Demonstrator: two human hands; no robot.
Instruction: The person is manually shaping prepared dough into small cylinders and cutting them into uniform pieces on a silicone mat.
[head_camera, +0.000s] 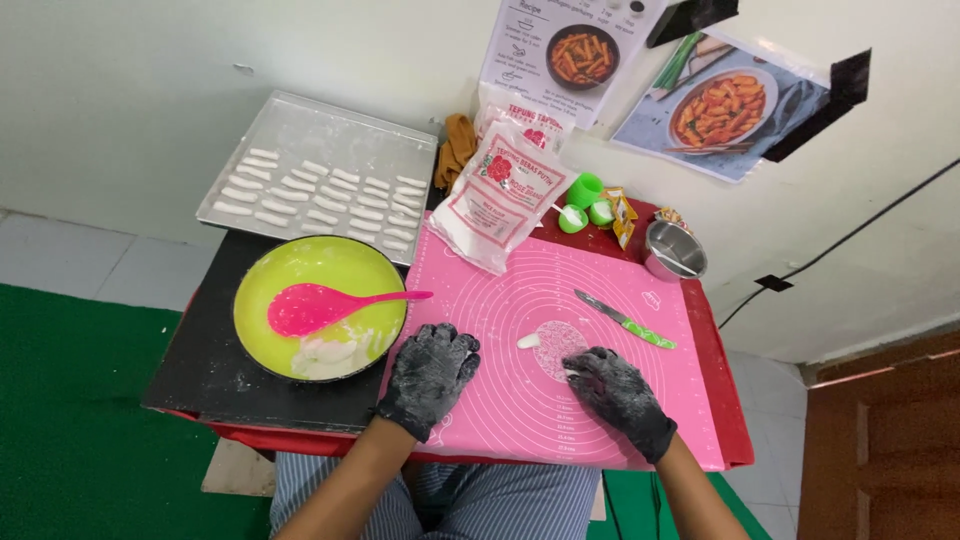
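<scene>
Both gloved, floury hands lie open on the pink mat (600, 300), right hand (620, 395) touching the white dough (530, 341), left hand (430, 375) empty.

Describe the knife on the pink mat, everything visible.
The knife is small, with a grey blade and a green handle with pale flecks. It lies flat and diagonal on the pink mat, blade tip toward the upper left, handle toward the lower right. Neither gloved hand touches it; the right hand is nearest, below it.

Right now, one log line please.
left hand: flat on pink mat | right hand: touching flattened dough | knife: idle
</scene>
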